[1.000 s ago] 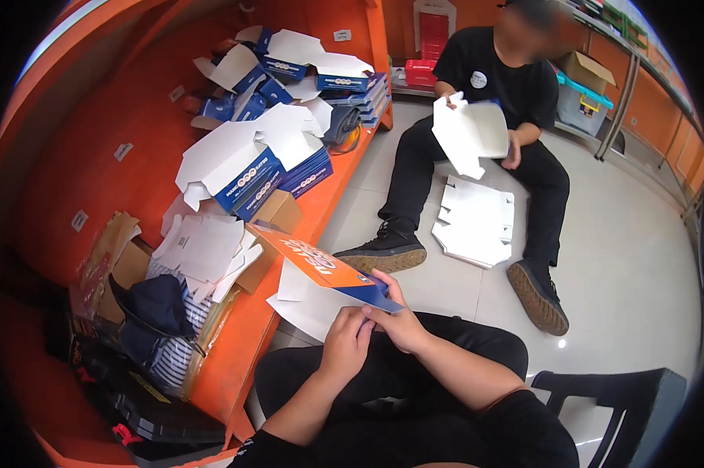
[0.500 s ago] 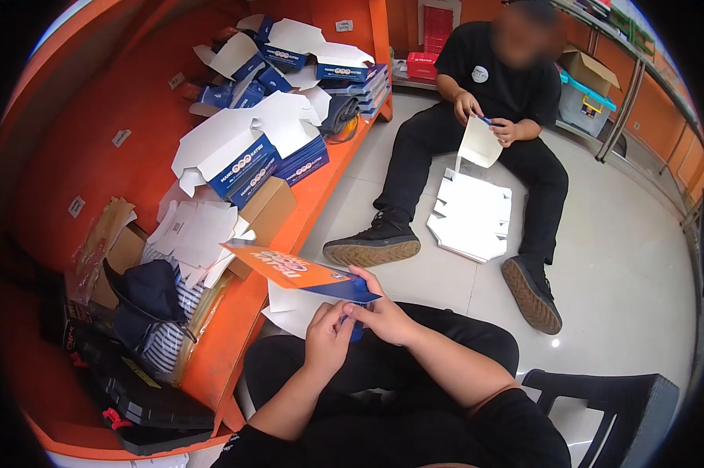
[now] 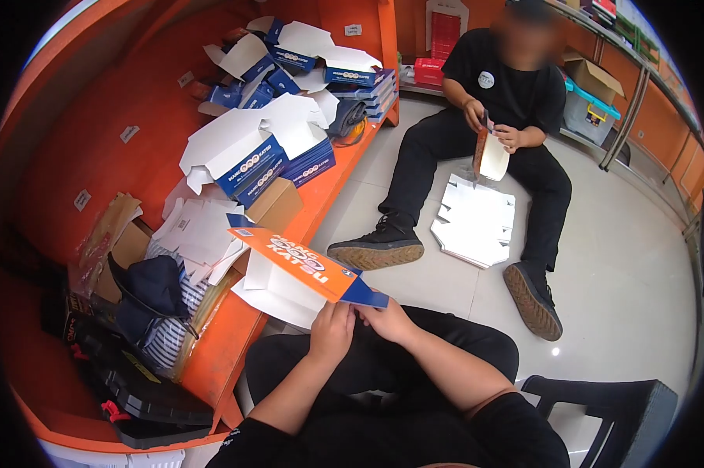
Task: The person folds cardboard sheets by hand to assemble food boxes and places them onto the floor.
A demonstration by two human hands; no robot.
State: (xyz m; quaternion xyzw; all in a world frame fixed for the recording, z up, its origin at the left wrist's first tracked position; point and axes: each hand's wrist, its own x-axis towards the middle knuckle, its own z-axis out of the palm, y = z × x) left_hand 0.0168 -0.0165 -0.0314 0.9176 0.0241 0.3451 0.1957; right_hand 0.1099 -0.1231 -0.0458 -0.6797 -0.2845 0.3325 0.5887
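In front of my lap is a partly folded cardboard food box (image 3: 290, 261), its lid printed orange and blue with white lettering and its inside white. My left hand (image 3: 332, 331) is closed at the box's near end, fingertips under the blue edge and partly hidden by it. Close beside it, my right hand (image 3: 386, 320) grips the near right corner, its fingers mostly covered by the cardboard. The lid slants up above the white panels, which spread toward the orange shelf.
On the orange shelf (image 3: 321, 204) stand several folded blue and white boxes (image 3: 247, 168), a brown carton (image 3: 275, 204), a dark cap (image 3: 151, 288) and a black tool case (image 3: 145, 390). A co-worker (image 3: 516, 86) sits opposite, folding a box above flat white cardboard sheets (image 3: 477, 222). A black stool (image 3: 601, 405) is at right.
The box in my hands has turned so its orange lid shows more fully and the white panels spread out below. The co-worker's carton is now bent, with its printed side showing.
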